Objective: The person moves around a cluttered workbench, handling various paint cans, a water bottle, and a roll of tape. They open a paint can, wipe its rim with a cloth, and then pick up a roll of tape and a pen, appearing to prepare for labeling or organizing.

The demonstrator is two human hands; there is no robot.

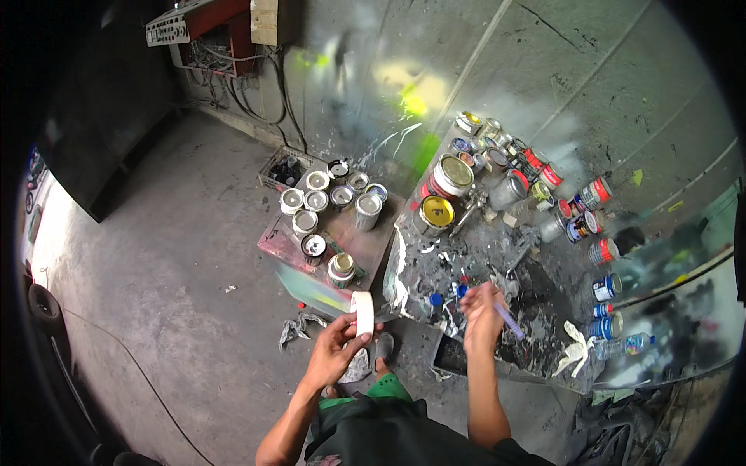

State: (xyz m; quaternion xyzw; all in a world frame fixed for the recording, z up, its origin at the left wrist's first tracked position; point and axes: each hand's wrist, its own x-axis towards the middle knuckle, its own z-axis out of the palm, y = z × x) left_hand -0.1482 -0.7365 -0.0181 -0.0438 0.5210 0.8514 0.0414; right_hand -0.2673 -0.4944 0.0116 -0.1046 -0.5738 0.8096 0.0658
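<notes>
My left hand (339, 351) is closed on a white roll (364, 314) that looks like masking tape, held on edge in front of my body. To its right, my right hand (483, 317) is closed around a slim purple stick-like thing (509, 321), whose lower end sticks out past the palm. Its exact kind is not clear, and my fingers hide its other end. A small blue container (462, 291) stands just beyond my right fingertips, with a blue cap (435, 299) to its left on the paint-stained worktop (423, 268).
Several paint cans (316, 199) stand on a low box-like table (287, 241) at left. More tins (536, 159) line the worktop's back, including a yellow-lidded can (437, 211). A white glove (575, 349) and clear bottle (625, 346) lie at right. A black tray (451, 353) sits at the near edge.
</notes>
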